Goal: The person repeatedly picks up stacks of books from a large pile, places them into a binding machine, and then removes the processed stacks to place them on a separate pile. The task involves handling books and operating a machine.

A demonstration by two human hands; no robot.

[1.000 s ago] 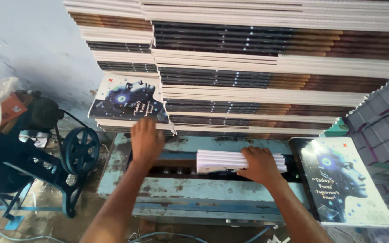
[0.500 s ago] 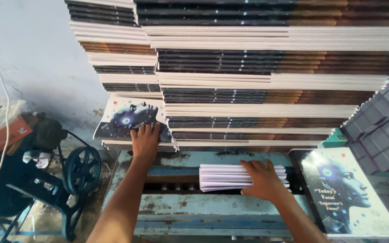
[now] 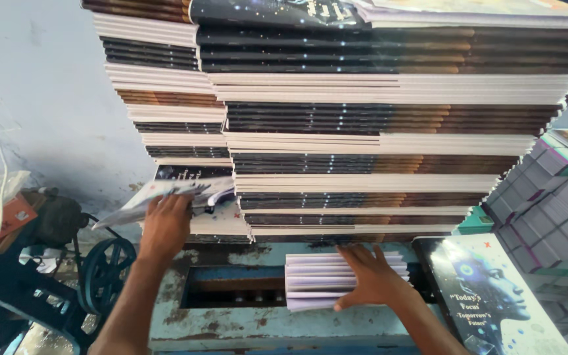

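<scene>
Getting lifted off the low left stack by the gripping left hand (image 3: 165, 223), a dark-covered booklet (image 3: 165, 192) is being bent, while white pages (image 3: 317, 279) on the near blue machine bed (image 3: 231, 322) are being pinned by the flat-open right hand (image 3: 369, 279), so creasing or a fanned-out slide seems pretty likely.

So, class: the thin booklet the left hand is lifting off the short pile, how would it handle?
The booklet probably flops: its far end droops past the left hand. It looks light, raised by one hand alone. Its glossy cover may slide easily against the pile beneath.
</scene>
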